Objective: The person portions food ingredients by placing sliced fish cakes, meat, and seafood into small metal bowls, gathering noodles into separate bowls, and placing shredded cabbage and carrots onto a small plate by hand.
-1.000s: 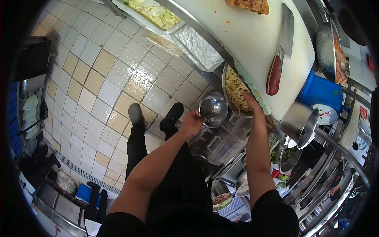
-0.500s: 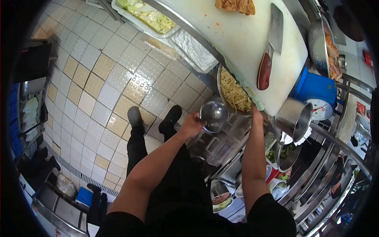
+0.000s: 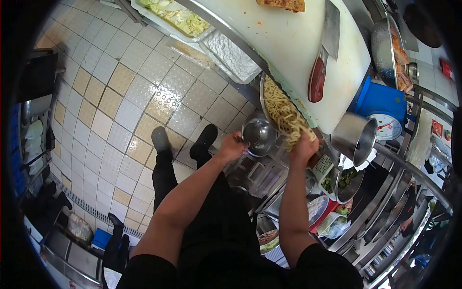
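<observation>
My left hand point(image 3: 234, 147) is closed on the rim of a shiny metal bowl point(image 3: 260, 137), which is tilted and shows no food inside. My right hand point(image 3: 304, 148) grips a clump of noodles point(image 3: 294, 132) at the near end of a larger noodle container. That metal container point(image 3: 263, 94) sits partly under the edge of the cutting board and holds more noodles point(image 3: 276, 100). Some strands hang from my right fingers toward the bowl, which is just to the left.
On the white cutting board point(image 3: 284, 48) lie a cleaver point(image 3: 325, 58) and a browned piece of food point(image 3: 284, 4). A metal pot point(image 3: 353, 137), a blue dial scale point(image 3: 380, 108) and a colander point(image 3: 382, 53) stand to the right. Shredded cabbage point(image 3: 178, 17) fills a tray at the top.
My right hand has come up out of the noodle container with a clump of noodles and moved slightly left. The bowl stays in my left hand, nearly in place.
</observation>
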{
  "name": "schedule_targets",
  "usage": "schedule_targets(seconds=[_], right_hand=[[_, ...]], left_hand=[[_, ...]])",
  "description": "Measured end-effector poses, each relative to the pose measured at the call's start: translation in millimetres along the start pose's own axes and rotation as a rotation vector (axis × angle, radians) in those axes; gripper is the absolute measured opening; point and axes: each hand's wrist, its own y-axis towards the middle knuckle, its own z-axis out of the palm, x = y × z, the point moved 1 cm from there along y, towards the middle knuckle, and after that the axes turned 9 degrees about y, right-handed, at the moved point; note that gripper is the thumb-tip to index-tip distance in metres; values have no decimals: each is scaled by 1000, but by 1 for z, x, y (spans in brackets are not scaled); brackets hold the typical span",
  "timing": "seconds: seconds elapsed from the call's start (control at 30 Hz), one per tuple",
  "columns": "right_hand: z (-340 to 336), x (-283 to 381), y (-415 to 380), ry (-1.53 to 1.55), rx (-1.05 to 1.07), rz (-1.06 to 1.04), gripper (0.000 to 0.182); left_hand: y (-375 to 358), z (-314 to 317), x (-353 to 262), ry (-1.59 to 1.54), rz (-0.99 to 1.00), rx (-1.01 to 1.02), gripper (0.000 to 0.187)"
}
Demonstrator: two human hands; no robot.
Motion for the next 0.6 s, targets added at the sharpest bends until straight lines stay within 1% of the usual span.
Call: schedule_targets(seconds=[0.03, 0.07, 0.1, 0.17, 0.2, 0.27, 0.3, 0.4, 0.47, 0.5, 0.57, 0.6], right_hand=[[1, 3, -12, 67, 66, -107, 31], [4, 9, -22, 20, 78, -145, 31], [4, 10, -31, 19, 76, -147, 31], [1, 12, -47, 40, -19, -190, 33], [-2, 18, -54, 19, -5, -208, 34], [0, 38, -69, 8, -38, -239, 35], [-3, 44, -76, -5, -69, -264, 36], [-18, 68, -87, 37, -67, -285, 39], [-21, 88, -93, 60, -43, -325, 38], [-25, 94, -93, 61, -49, -328, 38], [-31, 107, -94, 109, -23, -364, 36], [-33, 115, -97, 60, -29, -388, 35]], left_hand=[[-4, 2, -7, -6, -27, 26, 19], [-6, 4, -10, -10, -57, 51, 26], [-8, 6, -11, -11, -57, 55, 26], [-9, 11, -9, -31, -38, 61, 26], [-10, 13, -8, -30, -36, 67, 26], [-12, 15, -5, -17, -43, 29, 17], [-13, 16, -3, -14, -42, 31, 17], [-21, 20, -3, -34, -15, 58, 20], [-33, 24, -14, 0, -56, 69, 27], [-37, 26, -13, 4, -55, 75, 27], [-45, 28, -17, 40, -55, 43, 13], [-50, 30, -19, 45, -52, 47, 13]])
